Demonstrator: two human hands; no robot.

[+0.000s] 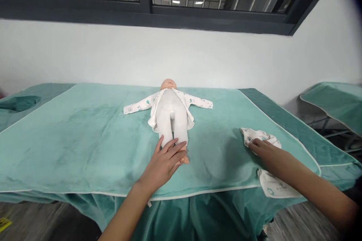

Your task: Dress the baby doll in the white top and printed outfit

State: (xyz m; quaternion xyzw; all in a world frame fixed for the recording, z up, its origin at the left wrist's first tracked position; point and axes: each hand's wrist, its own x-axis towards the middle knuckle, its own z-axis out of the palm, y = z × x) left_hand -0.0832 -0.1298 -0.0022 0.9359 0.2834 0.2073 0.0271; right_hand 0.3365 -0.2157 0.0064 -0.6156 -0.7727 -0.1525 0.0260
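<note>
A baby doll [172, 111] lies on its back on the teal bed cover, head toward the wall. Its arms are in the sleeves of a white printed baby shirt [138, 107], which is spread open under the grey-white body and legs. My left hand [166, 160] rests over the doll's lower legs and feet with its fingers stretched out. Off to the right, my right hand [264, 150] has its fingers curled on a crumpled white printed baby garment [256, 135]; the fingertips are partly hidden. Below my right forearm lies another white printed cloth [275, 186], near the bed's front edge.
The teal cover [85, 139] has white piping and drapes over the front edge. A white wall [141, 52] stands behind, under a dark-framed barred window [147, 11]. Another teal-covered surface [336, 98] is at the right. Grey floor [28, 216] shows lower left.
</note>
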